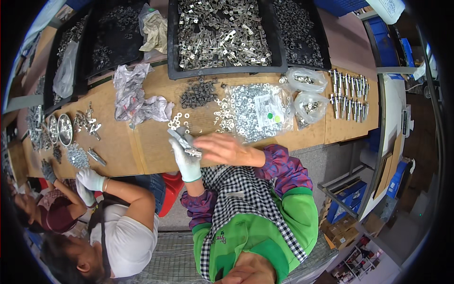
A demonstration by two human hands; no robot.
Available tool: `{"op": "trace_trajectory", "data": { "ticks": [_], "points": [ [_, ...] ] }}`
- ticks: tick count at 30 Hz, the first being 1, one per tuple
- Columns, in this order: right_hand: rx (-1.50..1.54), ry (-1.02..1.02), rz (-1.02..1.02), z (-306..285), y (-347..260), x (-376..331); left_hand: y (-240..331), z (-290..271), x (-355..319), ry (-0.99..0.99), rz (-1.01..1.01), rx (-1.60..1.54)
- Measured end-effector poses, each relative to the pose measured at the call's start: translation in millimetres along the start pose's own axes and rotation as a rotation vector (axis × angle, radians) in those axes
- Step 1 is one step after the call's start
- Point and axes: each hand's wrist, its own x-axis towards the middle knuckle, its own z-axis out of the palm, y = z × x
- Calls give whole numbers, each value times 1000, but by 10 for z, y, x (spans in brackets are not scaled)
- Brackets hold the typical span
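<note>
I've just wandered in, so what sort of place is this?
Probably an assembly workshop: the tray of metal parts, the bag of rings, and the long bench suggest it.

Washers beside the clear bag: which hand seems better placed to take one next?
Probably the right hand: it lies nearer those washers, while the left hand holds a metal part. Whether the right is empty is unclear.

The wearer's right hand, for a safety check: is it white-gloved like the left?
No: bare skin shows across the back of the right hand.
</note>
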Motion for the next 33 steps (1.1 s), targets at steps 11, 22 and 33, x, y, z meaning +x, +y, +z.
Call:
{"op": "trace_trajectory", "data": {
  "ticks": [11,22,33],
  "points": [
    [-578,-349,157,-429,284,-185,5,-189,139,-251,-67,-35],
    [-640,-419,275,-298,294,-326,-36,-166,103,-244,-77,-59],
    [-505,-358,244,-396,222,-226,-68,-204,126,-261,-60,-67]
  ]
}}
